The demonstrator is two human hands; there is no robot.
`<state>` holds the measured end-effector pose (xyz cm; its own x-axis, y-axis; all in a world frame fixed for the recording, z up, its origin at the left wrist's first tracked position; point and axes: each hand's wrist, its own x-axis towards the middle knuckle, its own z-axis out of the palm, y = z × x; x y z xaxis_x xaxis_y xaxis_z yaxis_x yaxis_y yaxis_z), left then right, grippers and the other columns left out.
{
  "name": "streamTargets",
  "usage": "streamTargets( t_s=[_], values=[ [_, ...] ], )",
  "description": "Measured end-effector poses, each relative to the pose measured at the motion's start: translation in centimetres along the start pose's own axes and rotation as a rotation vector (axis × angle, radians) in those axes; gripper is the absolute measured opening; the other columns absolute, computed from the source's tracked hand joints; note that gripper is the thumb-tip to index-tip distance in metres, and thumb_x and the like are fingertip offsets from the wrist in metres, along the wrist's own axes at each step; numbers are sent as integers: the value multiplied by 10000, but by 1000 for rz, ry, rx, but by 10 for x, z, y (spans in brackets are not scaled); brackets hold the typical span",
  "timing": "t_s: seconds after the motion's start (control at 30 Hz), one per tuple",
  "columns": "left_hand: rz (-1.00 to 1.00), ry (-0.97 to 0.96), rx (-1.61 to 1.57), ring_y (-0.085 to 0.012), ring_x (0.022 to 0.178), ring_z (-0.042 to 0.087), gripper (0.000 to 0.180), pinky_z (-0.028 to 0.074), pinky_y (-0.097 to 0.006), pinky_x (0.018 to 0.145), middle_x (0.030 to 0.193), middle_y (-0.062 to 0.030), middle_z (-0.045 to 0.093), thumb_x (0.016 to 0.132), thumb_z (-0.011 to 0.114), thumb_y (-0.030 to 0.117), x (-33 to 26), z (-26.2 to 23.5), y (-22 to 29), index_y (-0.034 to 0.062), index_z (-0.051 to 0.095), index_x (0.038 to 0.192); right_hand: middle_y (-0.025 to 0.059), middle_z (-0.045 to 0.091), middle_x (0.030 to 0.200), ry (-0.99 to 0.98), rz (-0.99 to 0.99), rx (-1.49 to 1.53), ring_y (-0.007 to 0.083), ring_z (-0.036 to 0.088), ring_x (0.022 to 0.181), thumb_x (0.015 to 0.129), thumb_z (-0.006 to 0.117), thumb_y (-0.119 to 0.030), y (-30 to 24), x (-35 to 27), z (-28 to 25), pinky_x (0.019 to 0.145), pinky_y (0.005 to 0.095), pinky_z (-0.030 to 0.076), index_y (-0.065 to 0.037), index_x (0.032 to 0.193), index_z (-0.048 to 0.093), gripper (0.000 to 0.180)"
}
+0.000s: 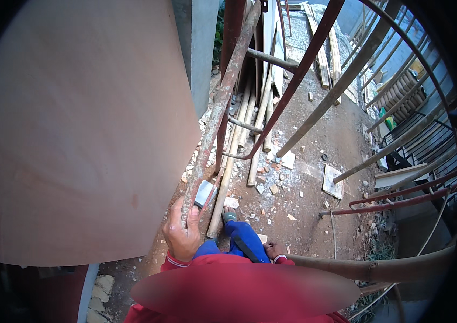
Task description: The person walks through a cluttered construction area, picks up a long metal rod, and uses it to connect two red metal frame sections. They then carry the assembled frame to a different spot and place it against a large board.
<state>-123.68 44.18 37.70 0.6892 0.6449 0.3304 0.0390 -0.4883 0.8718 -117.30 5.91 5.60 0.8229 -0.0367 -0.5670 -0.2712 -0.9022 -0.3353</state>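
My left hand (184,231) is closed around the lower end of a paint-spattered scaffold frame (215,121), its thumb lying along the tube. From there the frame rises away from me, with red tubes and short rungs. Just left of that hand stands a large pinkish-brown board (88,129), which fills much of the left side. My right hand (274,250) is low beside my blue-trousered leg, close to the end of a thick round pole (379,267). Its fingers look curled, and whatever they may hold is hidden.
Wooden poles (232,169) lie by my foot, among broken tile and rubble. Upright props (341,81) stand to the right, one on a square plate (333,182). Farther off are planks (320,51) and gravel. A red metal frame (395,204) juts in from the right.
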Motion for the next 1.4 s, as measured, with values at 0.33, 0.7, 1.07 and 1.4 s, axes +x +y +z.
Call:
streamTargets(
  t_s=[0.33,0.7,1.07,1.4],
  values=[
    [-122,-135,-278,-66,596,538,387,461,-231,563,777,-45,676,1037,554,311,28,0,20,-32,594,1210,82,701,887,19,-566,823,143,661,714,998,619,-246,-240,3,-152,605,280,525,-6,1063,645,250],
    [-107,73,-124,-74,582,515,354,415,-256,531,653,-1,563,1009,607,342,39,22,28,-6,668,1012,100,667,1039,253,-1261,1026,104,653,791,1027,584,-271,-541,-51,-395,623,211,550,42,1318,515,433],
    [-145,156,-22,-179,649,638,370,501,-337,615,732,-151,666,949,684,356,33,22,30,4,714,1057,56,596,643,592,-1399,841,123,558,565,1006,594,-242,-586,-33,-441,538,334,440,-11,841,647,289],
    [-115,174,-45,-206,671,634,344,492,-330,616,731,-145,650,940,696,311,34,22,36,-14,707,1051,226,578,688,969,-1493,97,425,578,644,955,624,-217,-577,-59,-492,590,488,429,1,769,615,287]
  ],
)
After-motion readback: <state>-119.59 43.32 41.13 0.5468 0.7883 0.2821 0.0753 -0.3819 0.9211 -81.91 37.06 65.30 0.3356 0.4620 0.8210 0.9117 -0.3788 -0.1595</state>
